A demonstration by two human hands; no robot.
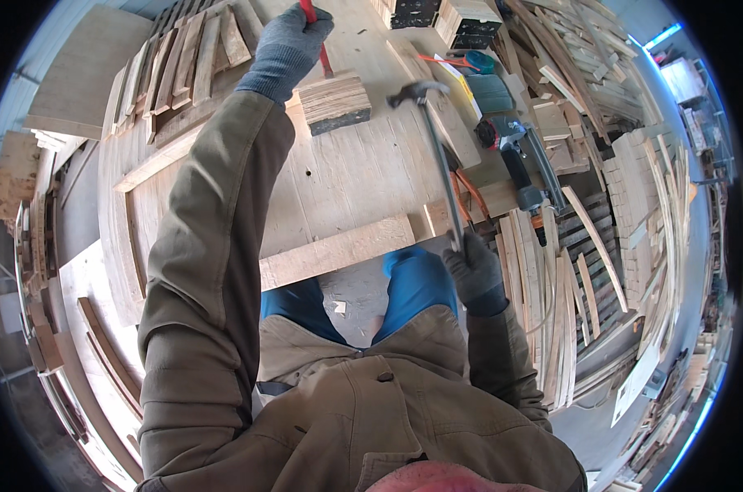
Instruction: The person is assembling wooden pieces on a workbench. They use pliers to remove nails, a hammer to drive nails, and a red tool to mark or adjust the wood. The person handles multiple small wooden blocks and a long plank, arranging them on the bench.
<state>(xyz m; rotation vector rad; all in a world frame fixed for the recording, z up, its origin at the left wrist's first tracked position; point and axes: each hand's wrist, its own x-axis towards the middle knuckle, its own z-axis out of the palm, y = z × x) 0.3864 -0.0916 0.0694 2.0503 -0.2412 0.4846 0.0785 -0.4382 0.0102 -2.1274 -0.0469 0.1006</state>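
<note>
While right fingers [466, 260] grip a hammer [441, 164], left fingers [307, 26] clench a red bar [325, 62] whose top is cropped.

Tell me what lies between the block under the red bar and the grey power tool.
In the head view, a long wooden plank lies between them; the hammer held in the right hand also crosses that stretch.

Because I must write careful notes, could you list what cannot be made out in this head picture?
Head view:
Slender red bar: upper end, cut off by the top edge; middle, hidden by the left hand in a grey glove.
Steel claw hammer: handle's lower end, hidden by the right hand in a dark grey glove.
Pale wooden blocks with dark sides: far parts, cut off by the top edge.
</note>
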